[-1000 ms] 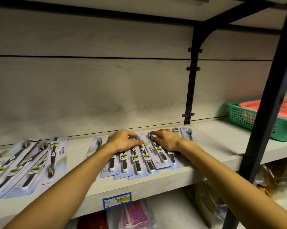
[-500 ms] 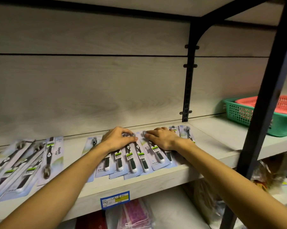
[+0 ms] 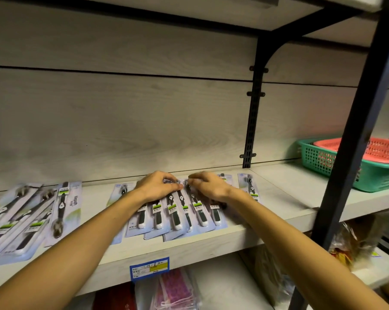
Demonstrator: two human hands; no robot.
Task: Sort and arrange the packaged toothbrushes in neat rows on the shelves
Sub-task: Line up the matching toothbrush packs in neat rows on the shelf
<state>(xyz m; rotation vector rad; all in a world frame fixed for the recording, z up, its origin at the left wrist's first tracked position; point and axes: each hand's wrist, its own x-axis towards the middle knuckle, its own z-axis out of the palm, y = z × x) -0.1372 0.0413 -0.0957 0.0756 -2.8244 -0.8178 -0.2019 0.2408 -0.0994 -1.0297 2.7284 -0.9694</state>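
The step in hand looks like squaring up the middle row of packaged toothbrushes (image 3: 178, 211), which lie fanned and overlapping near the front edge of the shelf (image 3: 285, 198). Both forearms reach forward, wrists low. The left hand (image 3: 157, 186) and right hand (image 3: 208, 186) meet at the far ends of the packs, fingers curled, each grip apparently pinching a pack top. Next the packs need nudging parallel. A looser group of packs (image 3: 32, 211) lies further left.
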